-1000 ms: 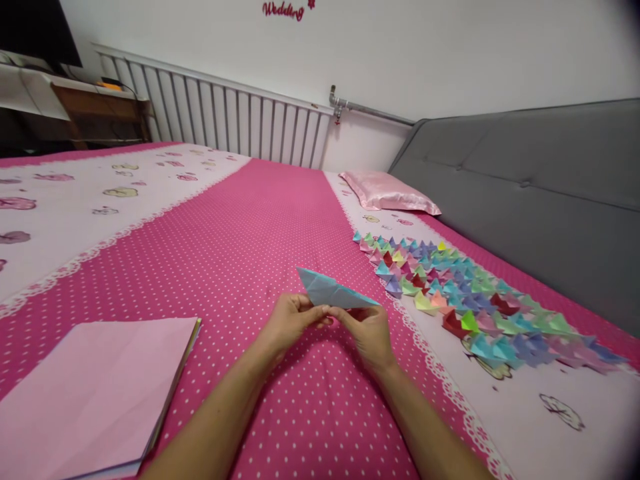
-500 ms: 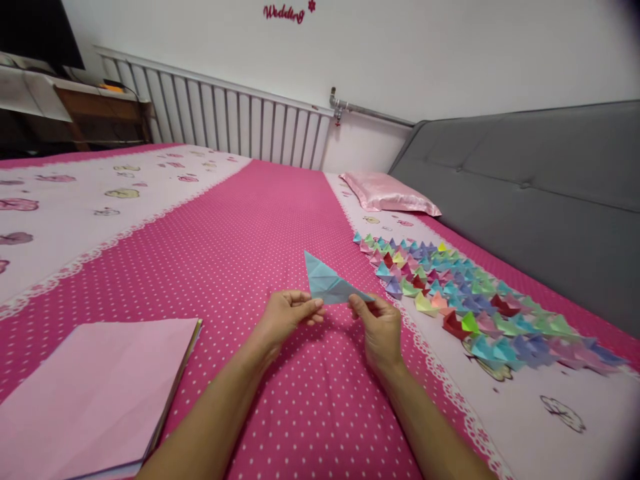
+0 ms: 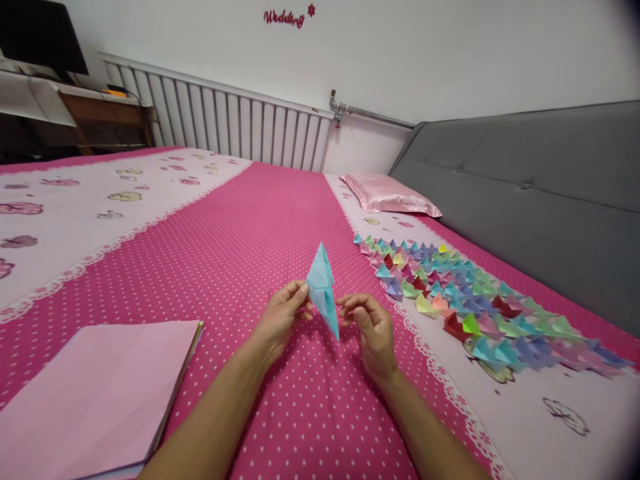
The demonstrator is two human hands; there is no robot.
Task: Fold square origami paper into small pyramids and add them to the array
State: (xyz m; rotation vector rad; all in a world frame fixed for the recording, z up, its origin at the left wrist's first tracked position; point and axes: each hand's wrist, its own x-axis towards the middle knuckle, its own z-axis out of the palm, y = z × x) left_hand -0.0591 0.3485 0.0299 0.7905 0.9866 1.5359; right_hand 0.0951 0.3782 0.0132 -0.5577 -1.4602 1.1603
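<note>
A light blue piece of folded paper (image 3: 323, 287), long and pointed at both ends, stands nearly upright above the bed. My left hand (image 3: 284, 317) pinches its left edge between thumb and fingers. Just right of the paper, my right hand (image 3: 373, 330) is apart from it, with fingers curved and spread and nothing between them. Rows of small folded paper boats (image 3: 455, 287) in many colours lie to the right. At the lower left rests a stack of coloured paper (image 3: 105, 393) with a pink sheet on top.
The bed's pink dotted sheet (image 3: 280, 207) spreads beneath everything. A pink pillow (image 3: 387, 193) lies near the grey padded headboard (image 3: 525, 180). Against the far wall stands a white radiator (image 3: 225, 113). A dark monitor (image 3: 43, 37) sits on a desk at the far left.
The blue folded paper has turned from lying sideways to nearly upright. My right hand has let go of its right corner, while my left hand keeps its pinch.
</note>
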